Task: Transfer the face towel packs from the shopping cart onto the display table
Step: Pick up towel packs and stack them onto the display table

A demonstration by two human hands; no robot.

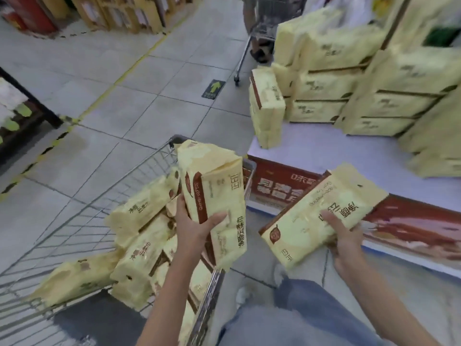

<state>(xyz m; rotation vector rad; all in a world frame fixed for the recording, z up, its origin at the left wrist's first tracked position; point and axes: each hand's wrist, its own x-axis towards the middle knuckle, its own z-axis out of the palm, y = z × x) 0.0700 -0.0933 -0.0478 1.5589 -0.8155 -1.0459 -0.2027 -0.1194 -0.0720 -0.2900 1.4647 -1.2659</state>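
My left hand [193, 224] grips a pale yellow face towel pack [212, 186], held upright above the right rim of the wire shopping cart [82, 221]. My right hand [345, 239] holds a second pack [314, 218], tilted, in the gap between the cart and the display table [324, 151]. Several more packs [142, 245] lie jumbled inside the cart. On the table, one pack [267, 106] stands upright near its left corner, and stacked packs [361, 83] fill the back and right.
The table's front edge carries a red banner [404, 221]. Another person stands with a second cart [264, 33] at the far end of the table. Shelving [22, 113] stands on the left across a tiled aisle. My knee in jeans [299, 318] is below.
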